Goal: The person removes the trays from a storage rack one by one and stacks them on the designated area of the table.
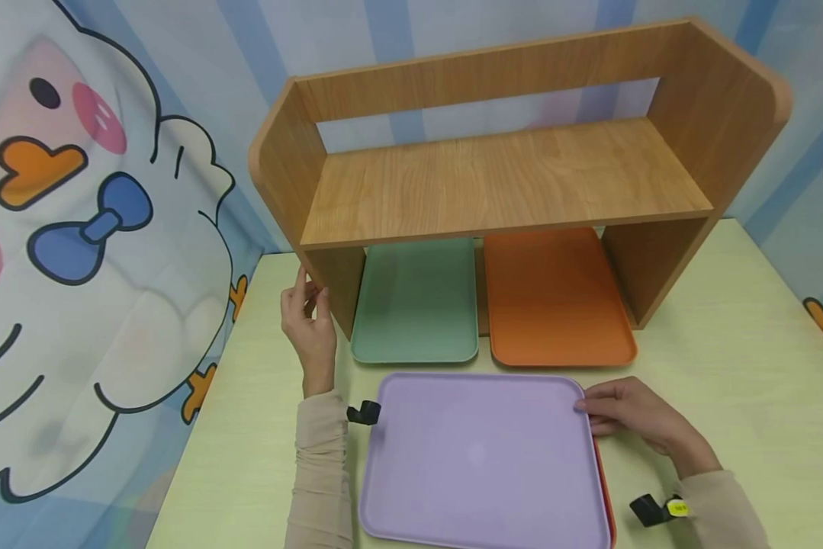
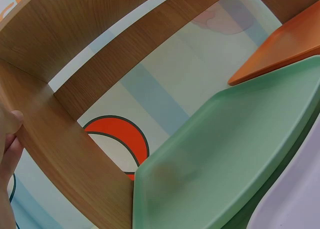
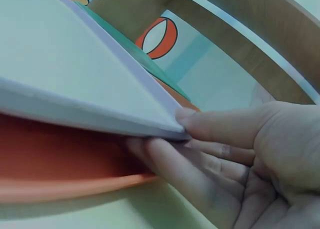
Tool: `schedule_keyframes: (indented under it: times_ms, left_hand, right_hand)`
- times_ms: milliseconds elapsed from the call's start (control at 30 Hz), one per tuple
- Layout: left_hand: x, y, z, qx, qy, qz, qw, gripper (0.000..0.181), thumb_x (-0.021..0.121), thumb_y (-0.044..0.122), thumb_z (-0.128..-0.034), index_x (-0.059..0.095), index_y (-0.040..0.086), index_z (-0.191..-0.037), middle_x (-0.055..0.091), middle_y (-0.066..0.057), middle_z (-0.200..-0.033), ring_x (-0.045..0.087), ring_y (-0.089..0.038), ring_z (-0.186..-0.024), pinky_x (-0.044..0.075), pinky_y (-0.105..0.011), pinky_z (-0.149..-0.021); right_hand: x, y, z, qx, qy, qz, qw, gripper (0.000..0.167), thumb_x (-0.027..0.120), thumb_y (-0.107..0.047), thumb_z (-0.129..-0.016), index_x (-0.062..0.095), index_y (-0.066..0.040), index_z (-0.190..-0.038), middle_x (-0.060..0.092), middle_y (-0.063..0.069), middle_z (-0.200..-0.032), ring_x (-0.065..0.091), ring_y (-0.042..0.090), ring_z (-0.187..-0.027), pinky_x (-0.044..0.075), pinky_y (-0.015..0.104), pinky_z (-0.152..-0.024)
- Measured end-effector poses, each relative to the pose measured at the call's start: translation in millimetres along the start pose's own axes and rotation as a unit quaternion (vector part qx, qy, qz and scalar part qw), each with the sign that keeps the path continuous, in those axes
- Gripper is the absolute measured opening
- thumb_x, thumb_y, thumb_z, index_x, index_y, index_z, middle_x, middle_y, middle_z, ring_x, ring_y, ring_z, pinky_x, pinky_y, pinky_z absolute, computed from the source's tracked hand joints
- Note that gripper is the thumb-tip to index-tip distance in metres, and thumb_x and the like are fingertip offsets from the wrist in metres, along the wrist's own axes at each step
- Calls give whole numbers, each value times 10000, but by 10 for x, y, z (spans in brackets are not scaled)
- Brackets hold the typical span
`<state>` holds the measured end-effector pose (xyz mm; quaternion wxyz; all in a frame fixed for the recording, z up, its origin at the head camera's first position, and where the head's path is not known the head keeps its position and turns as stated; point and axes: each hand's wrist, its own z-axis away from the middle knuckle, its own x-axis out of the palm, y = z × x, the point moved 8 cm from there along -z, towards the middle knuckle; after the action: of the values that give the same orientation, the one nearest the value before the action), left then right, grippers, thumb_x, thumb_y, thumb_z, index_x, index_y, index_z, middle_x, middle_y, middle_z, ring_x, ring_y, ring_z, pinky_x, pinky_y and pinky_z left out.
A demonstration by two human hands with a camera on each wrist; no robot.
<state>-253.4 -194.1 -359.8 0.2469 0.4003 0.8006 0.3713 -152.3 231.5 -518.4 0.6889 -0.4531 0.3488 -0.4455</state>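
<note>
A lilac tray [image 1: 480, 457] lies at the front, over a red-orange tray [image 3: 65, 159] that shows beneath its right side. My right hand [image 1: 641, 415] pinches the lilac tray's far right corner, thumb on top and fingers underneath; a gap separates the two trays there. The left hand [image 1: 310, 324] holds the front edge of the left side panel [image 2: 65, 149] of a wooden desk shelf [image 1: 507, 179], low down, its thumb against the edge. Under the shelf board, a green tray [image 1: 414, 305] and an orange tray [image 1: 558, 301] sit side by side, their front ends sticking out.
The pale yellow tabletop [image 1: 741, 320] extends to both sides of the shelf. A striped blue backdrop with a cartoon duck [image 1: 102, 229] hangs behind and to the left. Black wrist camera mounts [image 1: 364, 412] sit near both sleeves.
</note>
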Motion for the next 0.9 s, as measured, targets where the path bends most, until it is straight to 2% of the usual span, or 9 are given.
schedule_keyframes:
  times_ms: [167, 433, 633, 900]
  left_hand:
    - [2, -2, -1, -13, -11, 6, 10000, 455, 589, -73, -888, 536, -4, -1334, 498, -315, -1011, 607, -386, -960, 516, -517, -915]
    - [-1, -7, -3, 78, 12, -4, 10000, 451, 588, -75, -887, 540, -5, -1330, 504, -309, -1003, 611, -378, -950, 522, -515, -900]
    - [3, -14, -2, 93, 7, 29, 10000, 452, 587, -75, -889, 538, -5, -1332, 501, -309, -1007, 610, -375, -957, 521, -514, -905]
    - [3, -21, -3, 30, 2, -23, 10000, 455, 589, -73, -888, 540, 3, -1333, 502, -302, -1007, 612, -358, -965, 521, -501, -914]
  right_hand:
    - [-3, -77, 19, 22, 334, 752, 9966, 286, 664, -161, -886, 662, 112, -973, 655, -20, -728, 622, 51, -635, 585, 268, -635]
    - [12, -192, 43, 38, 907, 1850, 9785, 195, 693, -172, -861, 692, 18, -819, 624, 7, -635, 587, 83, -573, 530, 235, -532]
    - [13, -236, 40, 54, 1258, 2571, 9581, 165, 695, -169, -845, 694, -36, -747, 641, 4, -589, 596, 109, -544, 492, 245, -504]
    - [43, -372, 60, 25, 1450, 3430, 9281, 189, 669, -180, -842, 678, -71, -689, 618, -13, -563, 536, 116, -527, 419, 280, -493]
